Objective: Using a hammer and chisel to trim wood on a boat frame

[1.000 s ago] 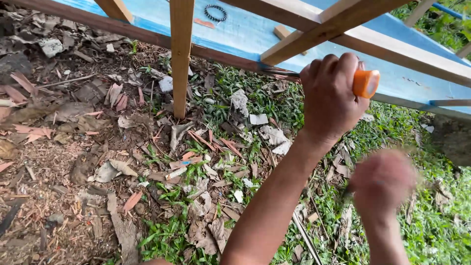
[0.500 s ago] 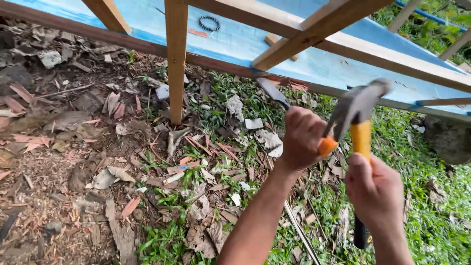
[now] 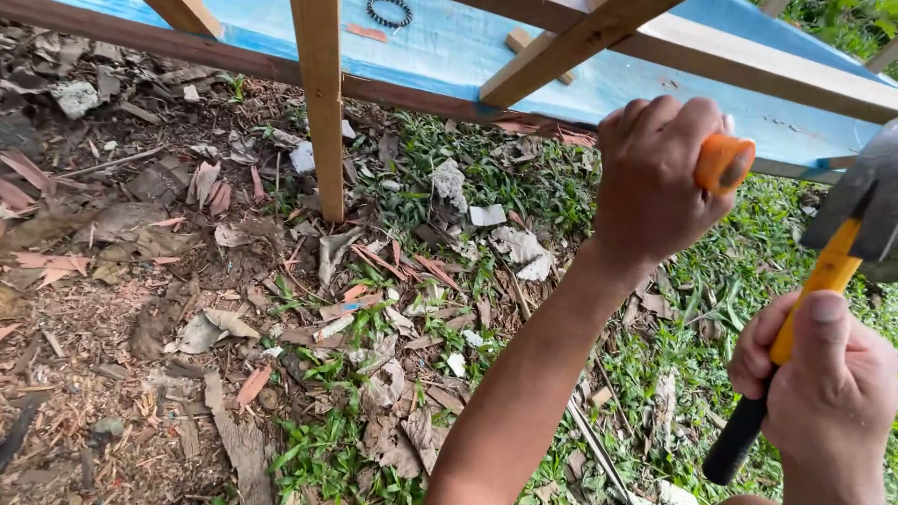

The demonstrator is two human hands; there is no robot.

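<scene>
My left hand [image 3: 650, 178] is clenched around a tool with an orange handle [image 3: 725, 161]; only the handle's butt end shows past my fingers, and its working end is hidden behind the hand. My right hand [image 3: 832, 383], lower right, grips a hammer by its yellow and black handle [image 3: 818, 281]. The grey metal hammer head [image 3: 870, 196] sits at the right edge, a little to the right of the orange handle and apart from it. Both hands are just below a long blue-painted plank [image 3: 449, 56] framed with wooden slats.
A wooden post [image 3: 323, 112] stands upright in the ground left of centre. A diagonal brace [image 3: 571, 47] crosses the blue plank, with a black ring [image 3: 389, 12] lying on it. Dry leaves, wood chips and grass [image 3: 374, 449] cover the ground.
Half a second ago the hammer head was against the orange handle. My left hand now sits higher in view, and the hammer has drawn back to the right.
</scene>
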